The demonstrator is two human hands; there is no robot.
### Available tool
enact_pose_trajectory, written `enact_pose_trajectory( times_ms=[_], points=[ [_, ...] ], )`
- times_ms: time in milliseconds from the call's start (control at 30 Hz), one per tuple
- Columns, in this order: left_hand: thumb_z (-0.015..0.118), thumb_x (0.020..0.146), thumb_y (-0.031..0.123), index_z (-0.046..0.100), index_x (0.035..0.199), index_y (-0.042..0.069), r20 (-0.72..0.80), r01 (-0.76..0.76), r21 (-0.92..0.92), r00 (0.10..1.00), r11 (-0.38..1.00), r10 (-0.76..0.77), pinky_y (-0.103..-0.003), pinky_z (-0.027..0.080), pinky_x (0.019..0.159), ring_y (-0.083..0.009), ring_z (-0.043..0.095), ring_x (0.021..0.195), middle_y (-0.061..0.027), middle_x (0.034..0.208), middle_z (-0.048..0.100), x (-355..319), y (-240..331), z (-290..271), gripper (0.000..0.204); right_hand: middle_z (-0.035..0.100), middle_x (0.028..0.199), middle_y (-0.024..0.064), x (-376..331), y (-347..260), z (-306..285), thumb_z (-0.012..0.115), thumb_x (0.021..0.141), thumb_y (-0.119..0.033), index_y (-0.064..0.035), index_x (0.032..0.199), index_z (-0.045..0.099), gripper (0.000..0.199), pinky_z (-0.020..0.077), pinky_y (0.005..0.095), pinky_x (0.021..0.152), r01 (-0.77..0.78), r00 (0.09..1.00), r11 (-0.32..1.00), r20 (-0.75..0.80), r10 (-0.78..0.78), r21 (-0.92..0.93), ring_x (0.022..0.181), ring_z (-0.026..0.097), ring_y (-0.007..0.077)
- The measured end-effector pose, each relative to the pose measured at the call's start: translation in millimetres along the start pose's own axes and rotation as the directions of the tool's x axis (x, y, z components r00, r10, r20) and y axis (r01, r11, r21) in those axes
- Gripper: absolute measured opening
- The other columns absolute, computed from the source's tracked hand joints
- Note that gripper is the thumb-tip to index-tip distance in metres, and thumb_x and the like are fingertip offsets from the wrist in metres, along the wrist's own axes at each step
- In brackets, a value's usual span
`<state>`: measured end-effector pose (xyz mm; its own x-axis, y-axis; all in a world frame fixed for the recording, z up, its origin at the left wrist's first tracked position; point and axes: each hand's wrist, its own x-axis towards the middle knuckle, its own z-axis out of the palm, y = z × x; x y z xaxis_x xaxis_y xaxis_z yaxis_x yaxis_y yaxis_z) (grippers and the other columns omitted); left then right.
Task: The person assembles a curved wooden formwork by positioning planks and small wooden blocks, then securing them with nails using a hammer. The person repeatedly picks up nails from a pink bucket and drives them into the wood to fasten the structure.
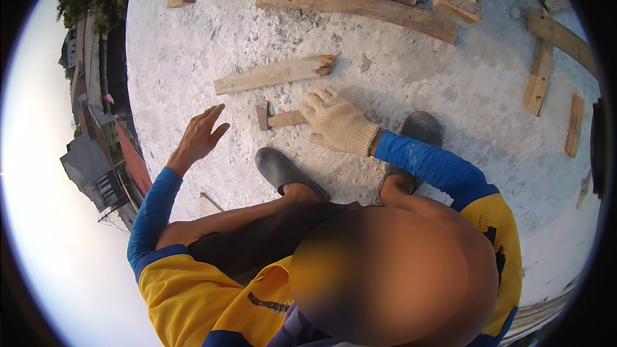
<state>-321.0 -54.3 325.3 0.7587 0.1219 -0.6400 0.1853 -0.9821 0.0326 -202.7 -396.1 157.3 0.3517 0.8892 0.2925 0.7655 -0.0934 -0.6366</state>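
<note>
My right hand (337, 121), in a cream knitted work glove, is closed over the handle of a hammer (286, 119). The metal head points left and the wooden handle runs under my gloved fingers, which hide its far end. My bare left hand (199, 136) is held out to the left with its fingers stretched and the thumb apart. Nothing is in it. Just beyond the hammer lies a short wooden board (273, 75) with a splintered right end; neither hand touches it.
Several planks (360, 11) lie stacked at the far side. More wood pieces (540, 77) lie at the right, some crossed. My feet in dark clogs (283, 168) stand on the rough pale concrete (193, 45) near the hammer. Beyond the left edge are rooftops (90, 157) lower down.
</note>
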Motion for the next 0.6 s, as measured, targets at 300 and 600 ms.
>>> enact_pose_trajectory(
  times_ms=[300, 600],
  points=[
    [0.062, 0.107, 0.043, 0.050, 0.155, 0.002, 0.445, 0.071, -0.196, 0.895, 0.978, 0.024, -0.047, 0.046, 0.117, -0.0410, 0.057, 0.140, -0.0274, 0.149, 0.060, -26.8, 31.1, 45.9, 0.064, 0.066, 0.112, 0.0170, 18.0, -20.8, 64.2, 0.066, 0.091, -0.023, 0.0005, 0.114, 0.067, 0.033, 0.0543, 0.0425, 0.086, -0.070, 0.986, 0.966, 0.127, 0.104, -0.249, 0.102, 0.067, 0.0300],
    [0.064, 0.106, 0.039, 0.053, 0.151, -0.003, 0.223, -0.149, -0.028, 0.963, 0.988, 0.151, -0.047, 0.050, 0.110, -0.0443, 0.062, 0.131, -0.0289, 0.142, 0.064, 32.5, 32.4, 12.9, 0.062, 0.071, 0.111, 0.0126, 39.0, -39.7, 40.3, 0.070, 0.088, -0.020, -0.0050, 0.109, 0.075, 0.026, 0.0535, 0.0437, 0.086, -0.216, 0.924, 0.949, 0.266, 0.274, -0.229, 0.105, 0.069, 0.0291]
  ],
)
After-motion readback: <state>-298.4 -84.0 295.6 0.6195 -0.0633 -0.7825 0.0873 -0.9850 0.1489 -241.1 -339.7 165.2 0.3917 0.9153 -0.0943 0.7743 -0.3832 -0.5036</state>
